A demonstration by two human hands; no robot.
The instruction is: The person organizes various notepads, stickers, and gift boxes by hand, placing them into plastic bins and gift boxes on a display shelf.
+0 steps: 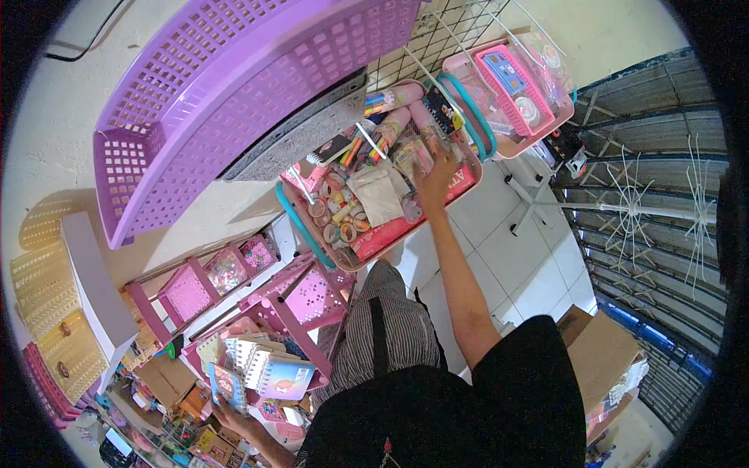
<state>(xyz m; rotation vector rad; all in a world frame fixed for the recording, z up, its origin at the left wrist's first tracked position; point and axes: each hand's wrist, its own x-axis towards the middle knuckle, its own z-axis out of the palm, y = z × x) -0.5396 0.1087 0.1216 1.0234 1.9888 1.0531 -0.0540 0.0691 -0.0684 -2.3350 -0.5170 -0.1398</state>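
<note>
My left hand (237, 422) is at the lower left, its fingers closed on the bottom edge of a small blue notebook (226, 385). That notebook is against a pink basket (316, 355) of spiral notebooks (279, 378). My right hand (438, 178) reaches into a pink basket with teal handles (482, 129), fingers apart over small plastic-wrapped packets (409, 156). Around it in the basket are packs of colored pencils (390, 132), a cream cloth pouch (378, 193), rolls of tape (347, 232) and a red packet (390, 236).
A large purple perforated basket (179, 171) hangs at upper left. Another pink basket (511, 144) stands at the upper right, beside a metal shutter (663, 203) and white wire racks (632, 207). Cardboard boxes (605, 351) are at right. Pink bins (187, 292) stand along the left wall.
</note>
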